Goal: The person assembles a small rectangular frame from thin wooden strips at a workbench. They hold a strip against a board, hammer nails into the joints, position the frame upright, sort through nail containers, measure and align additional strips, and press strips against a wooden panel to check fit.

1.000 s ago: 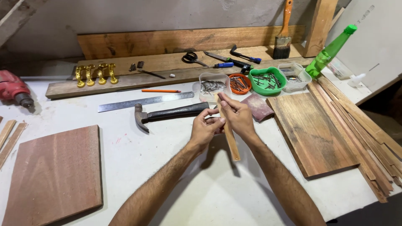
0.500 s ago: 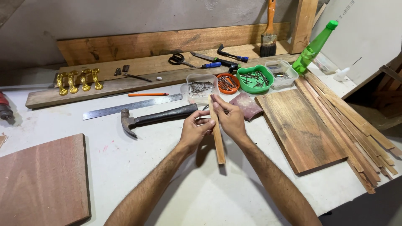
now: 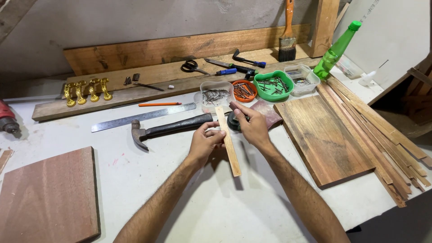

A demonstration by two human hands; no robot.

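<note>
Bare counter (image 3: pixel 216 202) lies open below the wooden strip (image 3: pixel 228 140), while the hammer (image 3: pixel 168 128), steel ruler (image 3: pixel 143 117) and nail tubs (image 3: pixel 215 94) crowd the far side, planks (image 3: pixel 321 137) hemming the right.

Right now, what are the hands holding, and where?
A thin wooden strip. The left hand grips its middle; the right hand touches nearer its upper end.

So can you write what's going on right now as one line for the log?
left hand: holds thin wood strip | right hand: touching strip, fingers curled | hammer: lying beside left hand | steel ruler: behind hammer
</note>
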